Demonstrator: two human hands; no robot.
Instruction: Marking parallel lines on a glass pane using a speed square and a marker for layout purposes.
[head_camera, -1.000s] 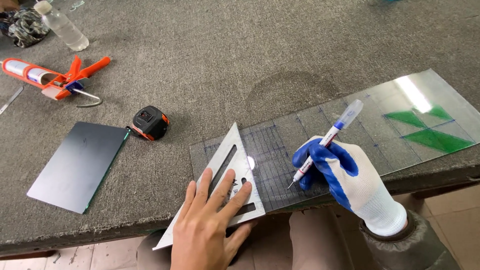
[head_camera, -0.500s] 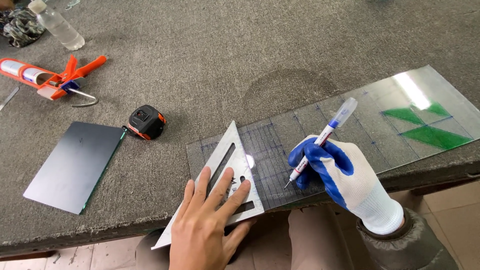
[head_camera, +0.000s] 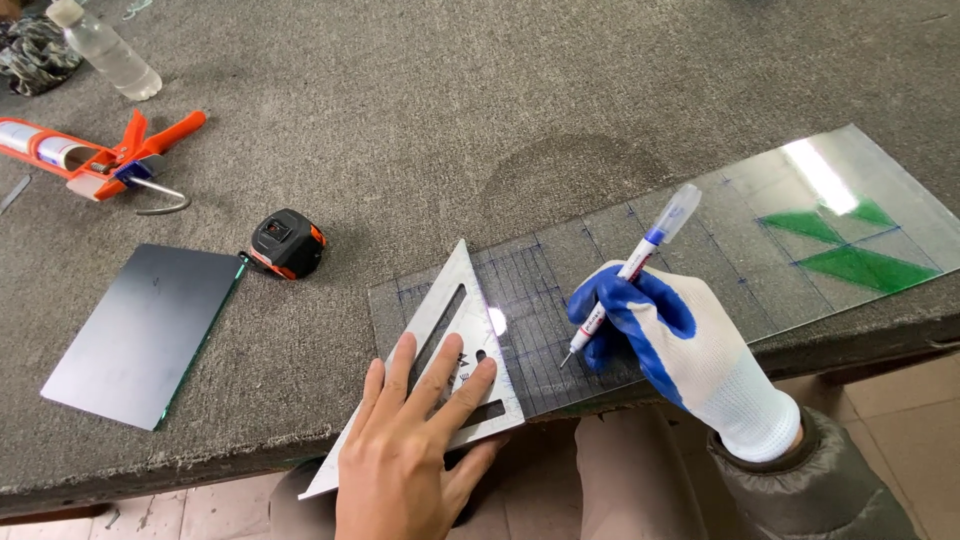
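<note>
A long clear glass strip lies on the grey carpeted bench, marked with blue grid lines and green triangles near its right end. My bare left hand presses flat on a metal triangular square laid over the strip's left end. My right hand, in a white and blue glove, grips a marker pen with its tip on the glass just right of the square's edge.
A dark glass pane lies at the left, a black and orange tape measure beside it. Farther back left are an orange caulking gun and a plastic bottle. The bench edge runs along the bottom.
The view has shifted slightly. My right hand and pen stay close to the square's edge, with the tip a little lower on the glass. The left hand keeps pressing the square.
</note>
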